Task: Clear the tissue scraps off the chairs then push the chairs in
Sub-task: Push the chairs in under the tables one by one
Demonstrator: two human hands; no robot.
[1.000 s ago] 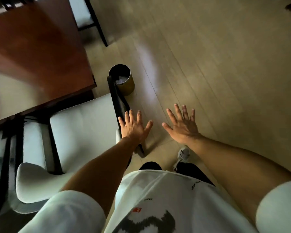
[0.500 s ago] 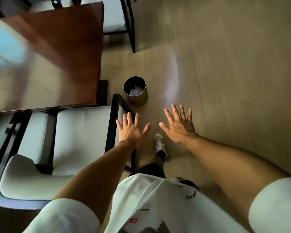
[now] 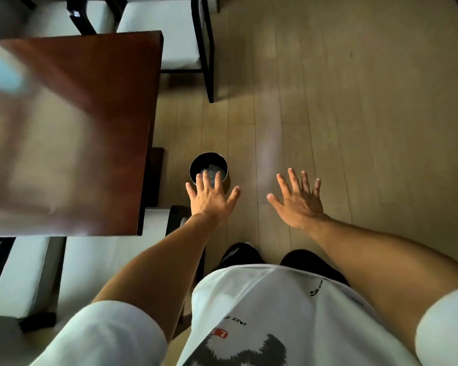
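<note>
Seen from above: left hand (image 3: 209, 198) and right hand (image 3: 299, 200) held out palms down over the wooden floor (image 3: 354, 114), fingers spread wide, nothing gripped in either. Left fingertips overlapping the near rim of a small round bin (image 3: 209, 161), crumpled tissue (image 3: 212, 172) visible inside; bin standing on the floor just off the right edge of the dark red table (image 3: 90, 101). Near chair (image 3: 103, 260), pale seat and black frame, tucked partly under the table's near edge at lower left, no scraps visible on the exposed cushion. Far chair (image 3: 167, 35) at the table's far right corner, its seat also showing bare. White T-shirt (image 3: 270, 313) and dark shoes at bottom centre.
</note>
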